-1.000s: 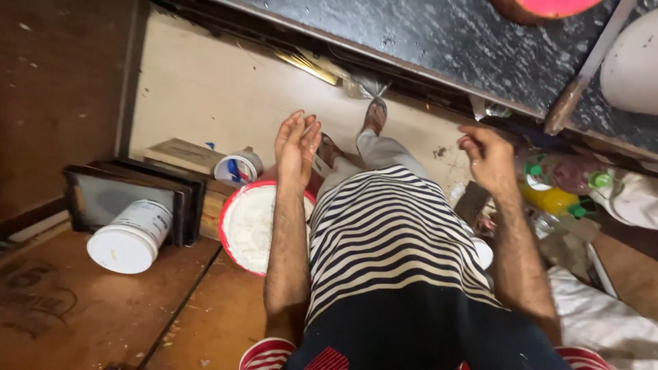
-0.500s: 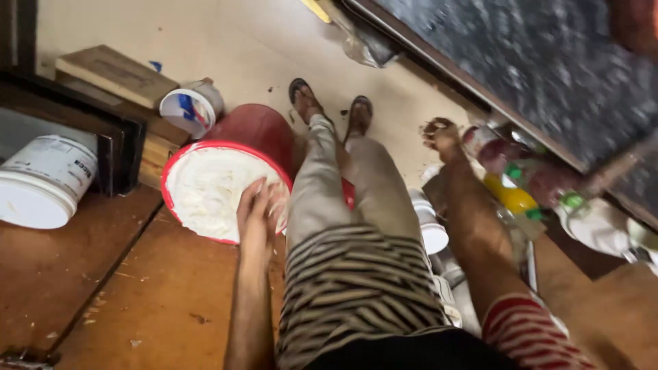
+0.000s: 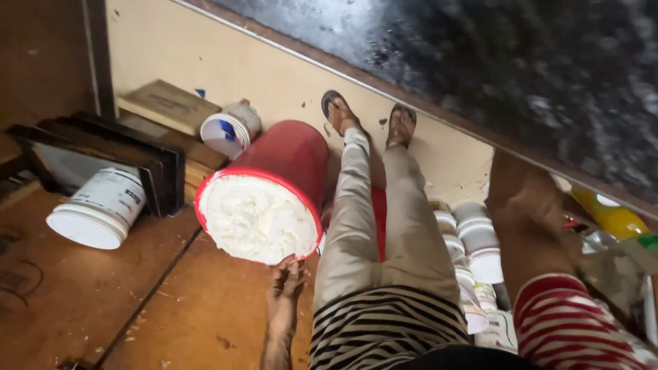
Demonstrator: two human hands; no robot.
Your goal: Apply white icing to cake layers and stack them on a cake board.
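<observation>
The left hand (image 3: pixel 286 284) has come down from up in the air a moment ago and now touches the bottom rim of the big red bucket (image 3: pixel 288 164), fingers bent up against it, so it looks like the hand is getting hold of the bucket. The bucket is full of thick white stuff (image 3: pixel 257 218) (maybe paint or paste) and sits on the brown wooden floor (image 3: pixel 192 315), close to the cream wall and just left of the person's legs in light pants (image 3: pixel 373 233). The right arm (image 3: pixel 528 226) reaches to the far side, well apart from the bucket; its hand is hidden, so I cannot tell if it is spread or closed. A small white tub (image 3: pixel 103 209) lies near the left edge of the floor.
</observation>
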